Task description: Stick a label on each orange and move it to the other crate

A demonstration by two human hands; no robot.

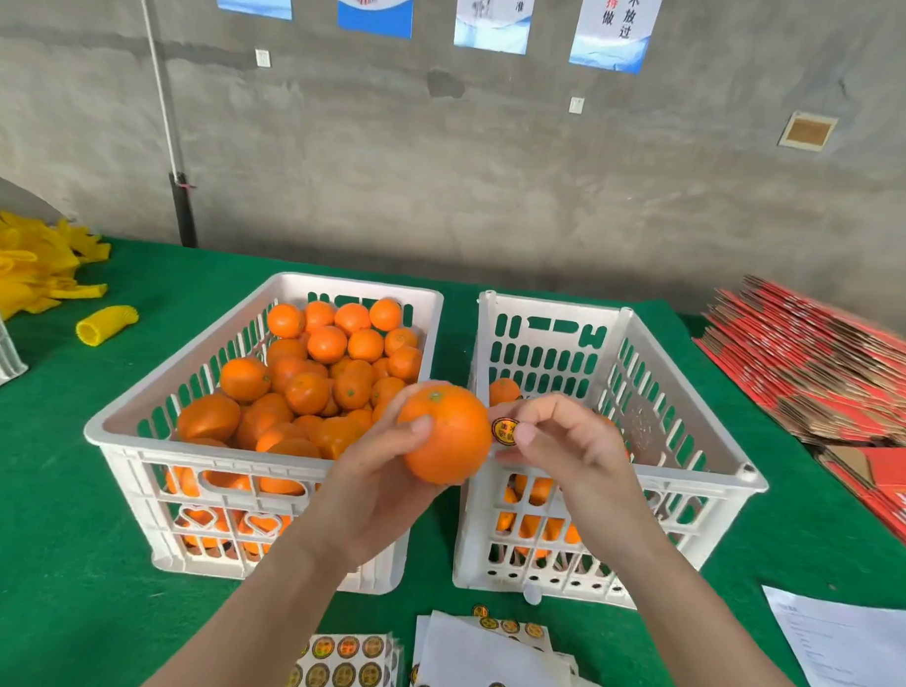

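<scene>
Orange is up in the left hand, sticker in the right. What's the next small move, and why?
Probably press the label onto the orange: the right hand pinches it right beside the skin, the left hand grips the fruit steady, and no label shows on it yet.

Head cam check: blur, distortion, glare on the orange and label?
Head view: wide-angle bows the table at its edges; orange and label fairly sharp, print unreadable; red cartons at right smeared; light soft, no harsh glare.
</scene>
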